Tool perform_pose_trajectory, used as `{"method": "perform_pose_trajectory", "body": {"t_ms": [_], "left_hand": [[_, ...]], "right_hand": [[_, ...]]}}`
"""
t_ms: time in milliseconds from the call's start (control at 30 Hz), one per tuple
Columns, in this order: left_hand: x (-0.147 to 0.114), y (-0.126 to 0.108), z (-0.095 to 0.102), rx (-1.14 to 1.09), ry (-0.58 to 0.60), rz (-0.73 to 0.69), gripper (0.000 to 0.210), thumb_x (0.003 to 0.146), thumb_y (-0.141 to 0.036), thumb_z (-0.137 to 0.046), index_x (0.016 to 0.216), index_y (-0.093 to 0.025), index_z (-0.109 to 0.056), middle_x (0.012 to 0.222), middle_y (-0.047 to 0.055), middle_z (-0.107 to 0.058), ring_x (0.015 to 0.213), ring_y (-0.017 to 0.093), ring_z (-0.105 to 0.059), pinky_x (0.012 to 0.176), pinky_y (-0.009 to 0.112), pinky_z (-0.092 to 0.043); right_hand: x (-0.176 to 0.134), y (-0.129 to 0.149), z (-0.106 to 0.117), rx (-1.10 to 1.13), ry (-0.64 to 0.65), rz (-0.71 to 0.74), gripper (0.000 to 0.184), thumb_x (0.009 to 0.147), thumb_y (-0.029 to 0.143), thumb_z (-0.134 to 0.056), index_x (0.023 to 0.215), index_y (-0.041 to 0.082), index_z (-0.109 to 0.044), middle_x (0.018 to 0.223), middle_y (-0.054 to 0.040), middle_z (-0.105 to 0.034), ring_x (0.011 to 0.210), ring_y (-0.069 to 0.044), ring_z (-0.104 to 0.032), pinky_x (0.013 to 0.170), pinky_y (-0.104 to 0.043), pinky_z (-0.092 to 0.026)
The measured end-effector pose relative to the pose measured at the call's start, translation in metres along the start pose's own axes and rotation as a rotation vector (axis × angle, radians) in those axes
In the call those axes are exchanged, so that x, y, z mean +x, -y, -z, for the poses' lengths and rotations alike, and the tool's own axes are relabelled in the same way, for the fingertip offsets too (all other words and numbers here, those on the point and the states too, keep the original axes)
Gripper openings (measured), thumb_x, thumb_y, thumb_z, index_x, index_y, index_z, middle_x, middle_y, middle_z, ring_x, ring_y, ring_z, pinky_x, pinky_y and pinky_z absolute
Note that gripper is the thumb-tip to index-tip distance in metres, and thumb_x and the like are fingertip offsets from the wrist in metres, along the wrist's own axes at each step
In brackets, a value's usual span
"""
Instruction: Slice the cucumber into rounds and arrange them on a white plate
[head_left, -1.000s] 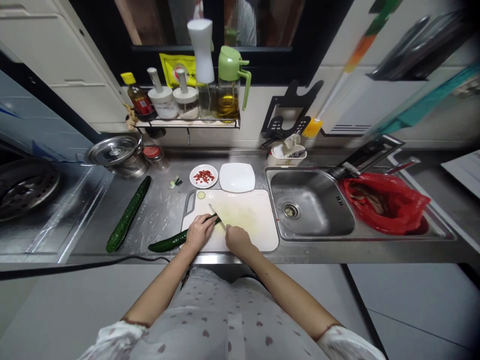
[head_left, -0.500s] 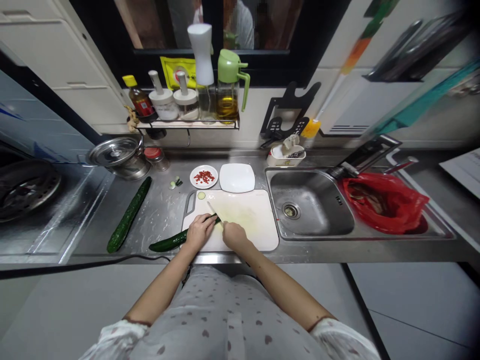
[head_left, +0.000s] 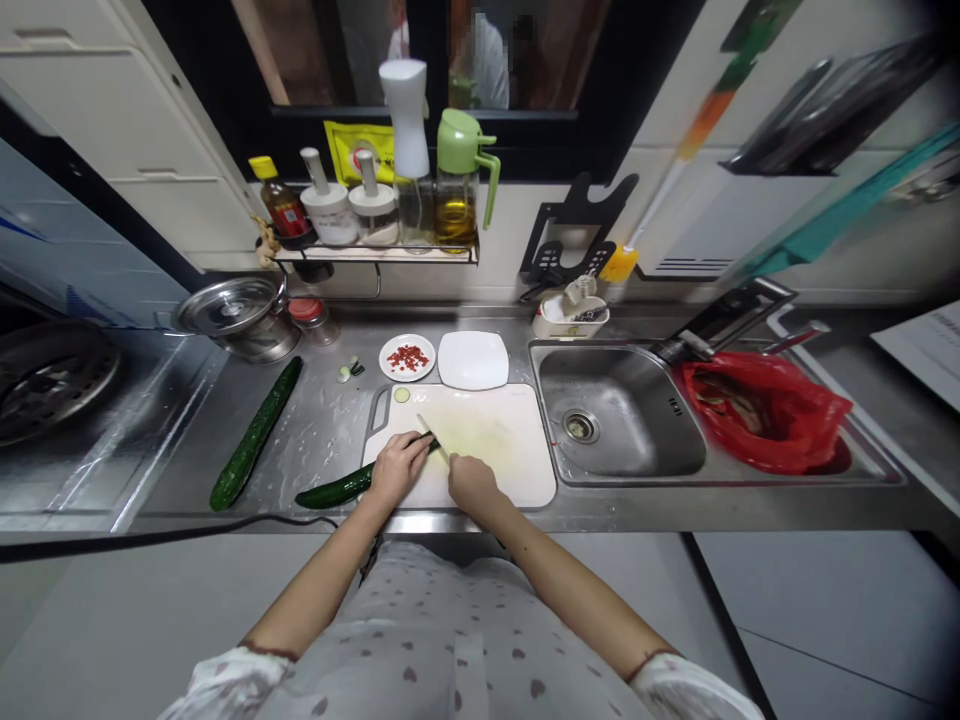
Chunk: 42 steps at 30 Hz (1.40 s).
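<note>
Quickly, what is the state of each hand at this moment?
Left hand: closed over the cucumber that lies partly on the cutting board.
Right hand: closed, holding the knife.

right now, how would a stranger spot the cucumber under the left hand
Find the white cutting board, just left of the steel sink. A dark green cucumber lies across its left edge, under the person's left hand. That hand sets it apart from the other cucumber, which lies untouched farther left on the counter.
</note>
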<state>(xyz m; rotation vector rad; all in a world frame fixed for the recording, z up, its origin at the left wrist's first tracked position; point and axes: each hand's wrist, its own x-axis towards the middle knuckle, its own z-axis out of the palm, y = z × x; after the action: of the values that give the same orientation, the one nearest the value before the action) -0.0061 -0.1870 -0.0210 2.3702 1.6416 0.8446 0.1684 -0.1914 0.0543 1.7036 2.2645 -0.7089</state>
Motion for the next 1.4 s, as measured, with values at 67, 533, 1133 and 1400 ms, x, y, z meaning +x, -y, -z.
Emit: {"method": "perform_pose_trajectory", "body": {"t_ms": [67,533,1133,1400], "left_hand": [[0.0,0.0,0.0,-0.005,0.002,-0.003,0.026,0.091,-0.029,-0.05,0.111,-0.026,-0.067,0.105,0.006,-0.065,0.097,0.019,-0.058,0.085,0.033,-0.051],[0.001,-0.004,0.002,-0.001,-0.002,0.013,0.026,0.091,-0.03,-0.05,0.111,-0.026,-0.067,0.107,0.006,-0.065,0.095,0.018,-0.058,0.086,0.033,-0.051],[0.002,-0.003,0.002,-0.021,0.015,0.035,0.027,0.092,-0.03,-0.049,0.111,-0.026,-0.067,0.106,0.006,-0.065,0.094,0.018,-0.058,0.085,0.033,-0.05],[0.003,-0.005,0.002,-0.027,0.012,0.036,0.027,0.092,-0.03,-0.048,0.111,-0.026,-0.067,0.105,0.005,-0.065,0.095,0.018,-0.058,0.085,0.033,-0.05]], "right_hand": [[0.004,0.002,0.002,0.011,-0.004,0.003,0.031,0.084,0.007,-0.038,0.105,0.013,-0.06,0.097,-0.0144,-0.069,0.097,-0.023,-0.065,0.078,-0.03,-0.048],[0.019,0.007,0.001,0.039,0.01,0.006,0.035,0.087,0.009,-0.035,0.116,0.012,-0.055,0.101,-0.0152,-0.068,0.1,-0.023,-0.064,0.08,-0.03,-0.046],[0.011,0.001,-0.001,0.029,0.042,-0.015,0.03,0.087,0.011,-0.037,0.109,0.014,-0.056,0.1,-0.0146,-0.068,0.098,-0.023,-0.064,0.079,-0.031,-0.046],[0.016,0.002,-0.001,0.028,0.022,0.002,0.029,0.087,0.01,-0.038,0.109,0.013,-0.057,0.1,-0.0136,-0.068,0.098,-0.022,-0.064,0.079,-0.029,-0.046]]}}
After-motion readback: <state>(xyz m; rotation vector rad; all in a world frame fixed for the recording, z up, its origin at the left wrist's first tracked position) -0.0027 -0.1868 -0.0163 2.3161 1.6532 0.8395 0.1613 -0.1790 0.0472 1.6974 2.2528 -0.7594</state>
